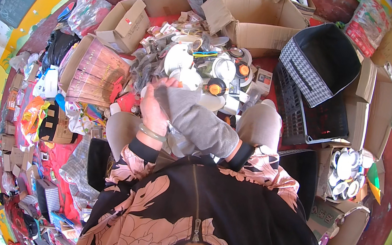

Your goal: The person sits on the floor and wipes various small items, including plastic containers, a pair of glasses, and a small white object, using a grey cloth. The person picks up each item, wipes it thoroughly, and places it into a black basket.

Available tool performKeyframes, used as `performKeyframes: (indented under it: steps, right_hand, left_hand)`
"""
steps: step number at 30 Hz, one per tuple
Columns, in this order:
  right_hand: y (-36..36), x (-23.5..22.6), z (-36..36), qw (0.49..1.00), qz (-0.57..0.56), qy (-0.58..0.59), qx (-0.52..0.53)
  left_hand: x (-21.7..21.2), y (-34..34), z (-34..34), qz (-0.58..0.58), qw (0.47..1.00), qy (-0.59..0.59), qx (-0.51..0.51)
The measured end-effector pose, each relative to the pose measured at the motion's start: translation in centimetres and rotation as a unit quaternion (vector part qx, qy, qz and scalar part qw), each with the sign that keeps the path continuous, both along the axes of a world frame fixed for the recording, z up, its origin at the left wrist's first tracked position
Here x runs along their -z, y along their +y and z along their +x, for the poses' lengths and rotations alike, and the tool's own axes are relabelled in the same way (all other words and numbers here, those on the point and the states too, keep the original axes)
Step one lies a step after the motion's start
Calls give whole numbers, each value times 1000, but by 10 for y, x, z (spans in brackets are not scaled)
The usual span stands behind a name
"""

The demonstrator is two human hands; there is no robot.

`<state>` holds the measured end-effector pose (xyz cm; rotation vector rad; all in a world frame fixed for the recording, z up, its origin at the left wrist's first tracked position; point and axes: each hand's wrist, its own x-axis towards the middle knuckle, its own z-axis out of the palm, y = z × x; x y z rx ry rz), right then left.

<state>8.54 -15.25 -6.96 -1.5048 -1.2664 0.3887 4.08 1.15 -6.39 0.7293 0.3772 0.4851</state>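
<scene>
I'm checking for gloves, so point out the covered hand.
The right hand: a grey glove covers it, with a strip of skin showing before the black sleeve cuff. The left hand is bare, with a pale bangle at its wrist.

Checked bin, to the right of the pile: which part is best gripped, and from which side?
Probably the rim above the checked panel of the checked bin, coming from the wearer's side: that panel faces there, and the open mouth leaves room for fingers inside, thumb outside. The dark strip on the panel looks like a handle; whether it lifts is unclear.
</scene>
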Motion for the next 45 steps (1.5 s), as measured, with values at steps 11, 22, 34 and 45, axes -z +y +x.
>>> performKeyframes:
  steps: [11, 22, 34, 45]
  right_hand:
    - [-1, -4, 0, 999, 17, -44, 19]
    - [6, -27, -5, 993, 26, -74, 92]
    - [16, -52, 5, 986, -130, -81, 64]
    - [-7, -45, 4, 961, -66, -208, 171]
  left_hand:
    - [-14, -20, 2, -14, 1000, -13, -25]
    - [-21, -25, -3, -92, 995, -15, -28]
    - [-21, 4, 7, -58, 997, -18, -44]
    - [28, -7, -1, -85, 993, 62, 59]
